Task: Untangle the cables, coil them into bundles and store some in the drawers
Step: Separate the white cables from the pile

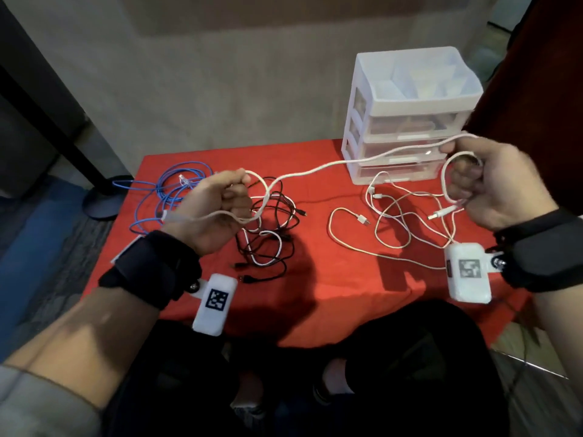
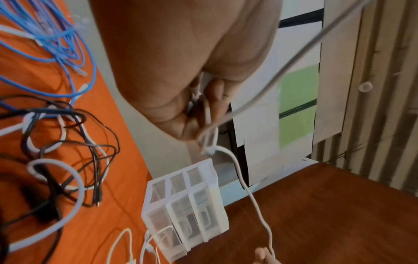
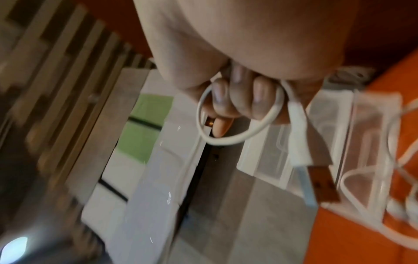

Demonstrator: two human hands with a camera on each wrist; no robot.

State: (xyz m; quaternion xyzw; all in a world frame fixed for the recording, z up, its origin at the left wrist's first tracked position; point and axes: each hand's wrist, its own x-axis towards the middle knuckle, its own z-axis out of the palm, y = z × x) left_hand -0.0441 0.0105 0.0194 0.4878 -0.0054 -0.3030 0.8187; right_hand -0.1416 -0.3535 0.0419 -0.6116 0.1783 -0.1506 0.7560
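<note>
A thick white cable (image 1: pixel 318 168) stretches between my two raised hands above the red table (image 1: pixel 331 279). My left hand (image 1: pixel 220 203) grips one end of it over a tangle of black cables (image 1: pixel 271 234); its fingers (image 2: pixel 214 100) curl round the white cable (image 2: pixel 255 200). My right hand (image 1: pixel 492 181) holds a small loop of the same cable, its USB plug (image 1: pixel 441 212) hanging below. In the right wrist view the fingers (image 3: pixel 237 96) close on that loop (image 3: pixel 237 139) with the USB plug (image 3: pixel 321 184) in front. The white plastic drawer unit (image 1: pixel 407 118) stands at the back right.
A blue network cable (image 1: pixel 164 193) lies in loose coils at the table's left. Thin white cables (image 1: pixel 388 222) sprawl in front of the drawer unit. A black stand base (image 1: pixel 104 200) sits on the floor to the left. My legs are under the front edge.
</note>
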